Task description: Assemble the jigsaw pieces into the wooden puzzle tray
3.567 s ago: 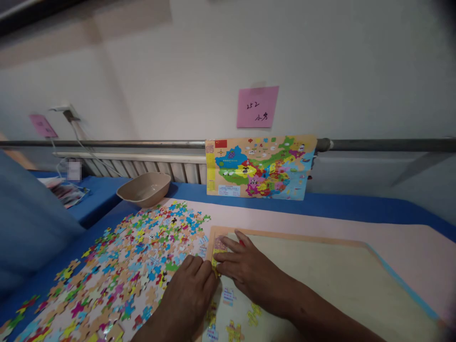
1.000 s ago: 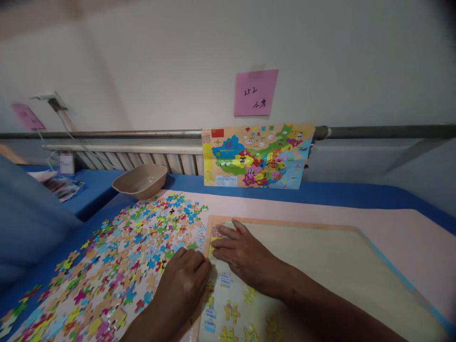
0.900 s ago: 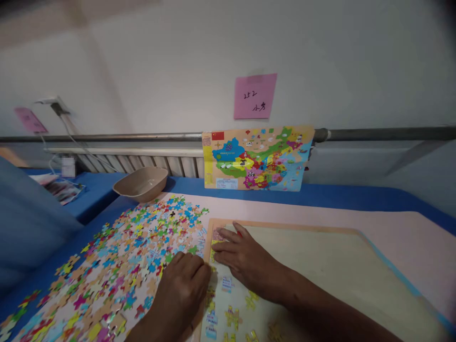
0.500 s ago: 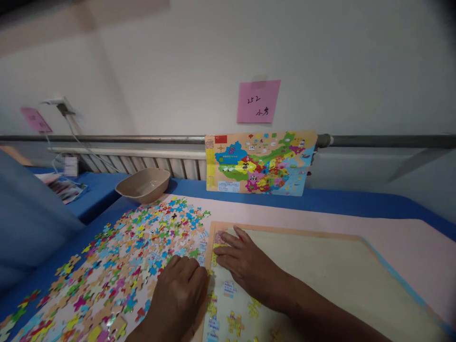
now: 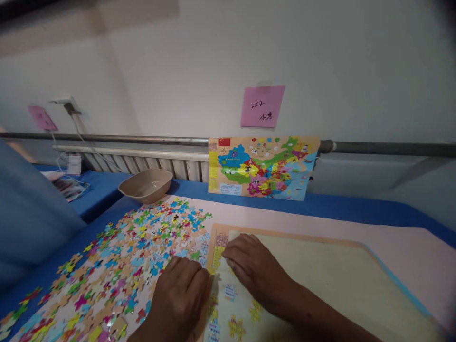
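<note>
My left hand [image 5: 180, 297] lies palm down at the left edge of the puzzle tray [image 5: 338, 266], fingers curled beside the loose puzzle pieces [image 5: 135, 259]. My right hand [image 5: 254, 268] rests on the tray's top left corner, fingers curled down next to a strip of joined pieces [image 5: 218, 244] along the frame. Whether either hand pinches a piece is hidden. A few single pieces [image 5: 228, 292] lie inside the tray near my wrists.
A colourful map picture [image 5: 261, 166] leans against the rail [image 5: 388, 148] at the back. A beige bowl [image 5: 146, 185] stands at the far left of the pink mat. A pink note [image 5: 262, 106] hangs on the wall. Blue cloth [image 5: 28, 213] fills the left.
My right hand's fingers have pulled back from the tray corner and curled, uncovering the strip of joined pieces. My left hand has slid slightly toward me.
</note>
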`<state>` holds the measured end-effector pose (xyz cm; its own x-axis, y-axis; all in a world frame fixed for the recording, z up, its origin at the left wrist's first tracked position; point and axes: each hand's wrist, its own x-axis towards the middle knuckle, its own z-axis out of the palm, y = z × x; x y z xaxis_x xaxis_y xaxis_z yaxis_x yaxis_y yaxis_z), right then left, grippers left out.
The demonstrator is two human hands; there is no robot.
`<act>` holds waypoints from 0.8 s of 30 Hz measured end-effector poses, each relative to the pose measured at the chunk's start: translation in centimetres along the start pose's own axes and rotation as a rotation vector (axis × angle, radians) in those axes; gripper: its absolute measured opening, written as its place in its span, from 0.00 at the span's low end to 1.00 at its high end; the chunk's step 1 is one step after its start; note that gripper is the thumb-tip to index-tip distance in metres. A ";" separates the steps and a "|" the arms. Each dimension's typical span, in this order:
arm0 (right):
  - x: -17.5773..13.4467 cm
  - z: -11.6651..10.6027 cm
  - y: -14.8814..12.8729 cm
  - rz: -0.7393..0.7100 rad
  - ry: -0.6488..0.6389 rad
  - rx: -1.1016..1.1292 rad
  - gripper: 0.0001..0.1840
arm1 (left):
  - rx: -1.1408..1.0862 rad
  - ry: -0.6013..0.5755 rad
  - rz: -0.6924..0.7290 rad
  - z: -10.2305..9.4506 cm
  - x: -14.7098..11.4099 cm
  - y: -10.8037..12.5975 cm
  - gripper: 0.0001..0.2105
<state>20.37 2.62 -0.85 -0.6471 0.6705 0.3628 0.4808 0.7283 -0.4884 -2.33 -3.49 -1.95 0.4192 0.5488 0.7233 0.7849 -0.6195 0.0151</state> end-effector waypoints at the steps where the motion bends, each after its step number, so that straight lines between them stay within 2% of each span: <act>1: -0.1 -0.1 -0.7 0.097 0.005 0.111 0.13 | 0.004 0.021 0.035 -0.4 0.2 0.1 0.10; 5: -0.2 0.7 -3.0 0.472 -0.078 0.761 0.18 | 0.033 0.078 0.154 -1.4 0.5 0.4 0.10; 8: -0.1 1.6 -3.6 0.606 -0.101 1.030 0.19 | 0.041 0.098 0.212 -1.4 0.4 0.4 0.11; 11: 0.0 2.1 -3.7 0.643 -0.072 1.103 0.16 | 0.050 0.096 0.236 -1.1 0.3 0.5 0.10; 16: 0.2 2.0 -4.0 0.578 -0.044 1.150 0.13 | 0.070 0.126 0.230 -0.9 0.5 0.8 0.08; 21: 0.2 2.0 -3.9 0.622 -0.032 1.104 0.10 | 0.037 0.115 0.223 -0.7 0.5 0.8 0.10; 24: 0.0 2.0 -3.7 0.626 -0.034 1.060 0.10 | -0.034 0.116 0.151 -0.3 0.2 0.8 0.09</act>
<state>17.36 -0.35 -0.63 -0.5004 0.8472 -0.1787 0.0059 -0.2031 -0.9791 -1.75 -4.03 -1.54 0.4737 0.3808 0.7941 0.7005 -0.7094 -0.0777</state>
